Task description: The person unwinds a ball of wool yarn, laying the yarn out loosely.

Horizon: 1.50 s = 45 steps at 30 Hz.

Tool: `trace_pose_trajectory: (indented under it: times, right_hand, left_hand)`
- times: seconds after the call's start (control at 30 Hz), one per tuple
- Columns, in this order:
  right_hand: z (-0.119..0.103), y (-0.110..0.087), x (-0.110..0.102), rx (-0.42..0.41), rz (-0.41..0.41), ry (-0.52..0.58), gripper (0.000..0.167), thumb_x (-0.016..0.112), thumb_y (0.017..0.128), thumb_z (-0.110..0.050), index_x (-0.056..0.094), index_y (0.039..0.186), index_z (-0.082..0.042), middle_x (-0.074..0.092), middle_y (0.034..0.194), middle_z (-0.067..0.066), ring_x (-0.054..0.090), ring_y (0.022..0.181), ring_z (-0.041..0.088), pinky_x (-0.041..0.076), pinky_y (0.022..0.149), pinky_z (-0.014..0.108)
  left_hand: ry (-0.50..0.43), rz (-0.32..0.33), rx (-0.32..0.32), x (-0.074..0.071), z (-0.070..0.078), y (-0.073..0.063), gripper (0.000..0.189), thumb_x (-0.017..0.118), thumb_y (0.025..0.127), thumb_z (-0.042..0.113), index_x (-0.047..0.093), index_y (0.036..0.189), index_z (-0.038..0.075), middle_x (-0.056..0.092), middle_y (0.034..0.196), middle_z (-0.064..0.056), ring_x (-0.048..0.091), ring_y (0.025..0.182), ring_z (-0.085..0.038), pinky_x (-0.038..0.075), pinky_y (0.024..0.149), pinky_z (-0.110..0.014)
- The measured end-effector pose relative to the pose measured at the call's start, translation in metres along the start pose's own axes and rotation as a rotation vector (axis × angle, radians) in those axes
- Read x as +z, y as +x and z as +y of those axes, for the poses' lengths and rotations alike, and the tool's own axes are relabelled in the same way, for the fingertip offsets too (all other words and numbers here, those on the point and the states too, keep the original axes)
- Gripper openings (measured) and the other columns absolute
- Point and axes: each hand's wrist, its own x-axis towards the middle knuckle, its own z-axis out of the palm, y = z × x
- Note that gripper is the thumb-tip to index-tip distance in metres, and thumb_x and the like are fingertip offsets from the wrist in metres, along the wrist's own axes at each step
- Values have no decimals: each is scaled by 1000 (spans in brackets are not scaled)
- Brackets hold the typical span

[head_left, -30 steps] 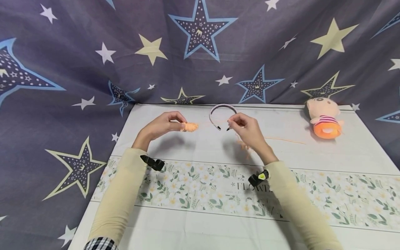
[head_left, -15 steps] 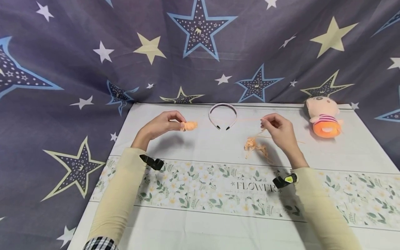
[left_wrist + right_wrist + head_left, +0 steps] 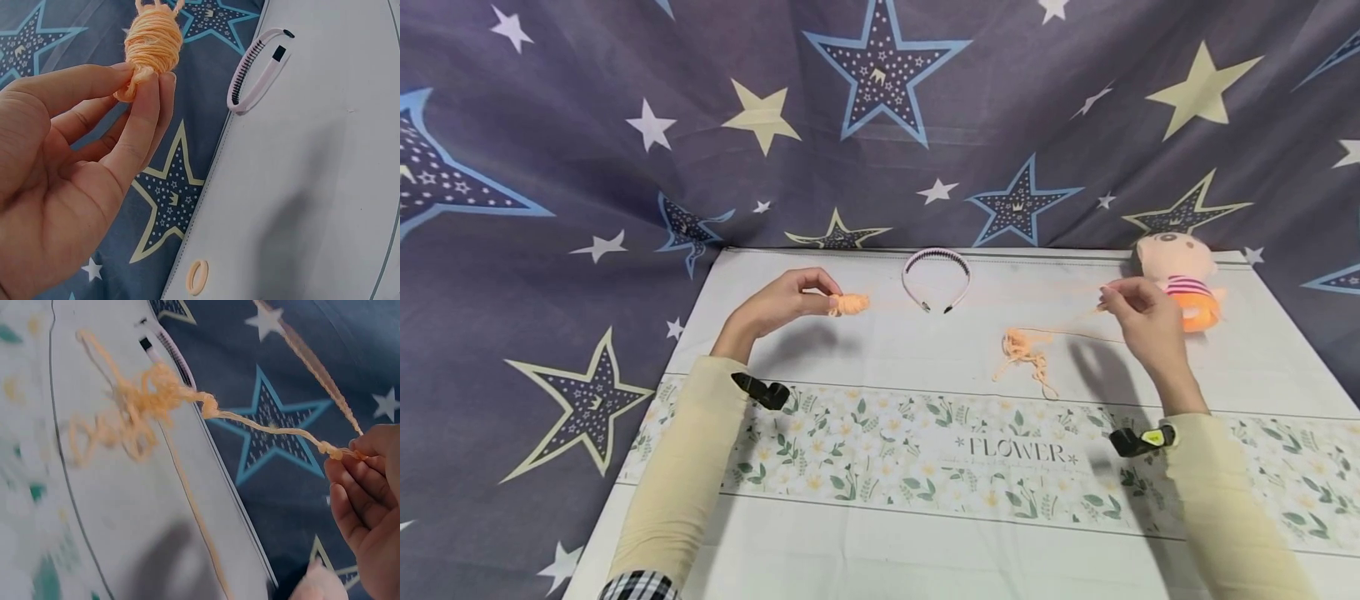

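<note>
My left hand (image 3: 775, 307) pinches one end of a small wound bundle of light orange yarn (image 3: 153, 45) between thumb and fingertips, above the table's left part. Off to the right, my right hand (image 3: 1152, 329) pinches a knotted strand of the same yarn (image 3: 269, 429) between thumb and forefinger. One stretch of yarn (image 3: 319, 372) runs taut from these fingertips back toward the bundle, faint in the head view. From the same pinch another stretch leads to a loose yarn tangle (image 3: 1022, 354), which hangs in loops in the right wrist view.
A pale pink headband (image 3: 935, 252) with dark inner teeth lies at the table's back middle. A plush toy (image 3: 1178, 260) in orange sits at the back right, partly behind my right hand. A small peach ring (image 3: 205, 276) lies near the edge. A star-printed curtain (image 3: 880, 192) borders the table.
My right hand has moved a long way right, from beside the headband to in front of the plush toy, drawing out yarn. The tangle has shifted slightly right. My left hand stays nearly still.
</note>
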Motion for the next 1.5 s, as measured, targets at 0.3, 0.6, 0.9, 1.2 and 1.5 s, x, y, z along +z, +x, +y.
trace_pose_trajectory:
  times: [0.3, 0.6, 0.9, 1.2, 1.5]
  right_hand:
    - [21, 4, -36, 149, 93, 34, 19, 63, 92, -24, 66, 100, -6, 61, 78, -20, 59, 71, -6, 49, 64, 6]
    - [31, 6, -62, 314, 189, -118, 7, 57, 94, -30, 62, 92, -26, 50, 74, -28, 50, 71, -8, 38, 59, 5]
    - [38, 0, -69, 284, 124, -138, 8, 58, 93, -28, 62, 90, -22, 49, 68, -31, 49, 67, -8, 38, 56, 8]
    - [40, -11, -58, 78, -127, -253, 29, 56, 96, -29, 65, 106, -2, 59, 73, -25, 48, 67, -15, 39, 56, 14]
    - [40, -15, -31, -57, -325, -292, 23, 59, 95, -19, 66, 101, 2, 67, 95, 22, 58, 78, 4, 45, 62, 19]
  left_hand:
    - [19, -21, 10, -4, -3, -2, 17, 67, 89, 13, 62, 104, 6, 62, 106, -8, 61, 98, -20, 51, 87, -30]
    - [27, -9, 17, -6, -4, -4, 20, 66, 89, 12, 62, 105, 2, 63, 107, -10, 61, 100, -21, 51, 87, -31]
    - [-17, 2, -14, -6, -3, -5, 19, 65, 89, 7, 60, 106, -1, 60, 106, -9, 62, 94, -18, 53, 85, -29]
    - [-42, -19, -23, 0, 14, -11, 16, 62, 90, 2, 59, 105, -4, 59, 104, -10, 62, 92, -18, 53, 83, -28]
    - [-48, -45, -1, 6, 22, -12, 15, 62, 90, 3, 60, 104, -3, 59, 103, -9, 62, 91, -16, 53, 82, -27]
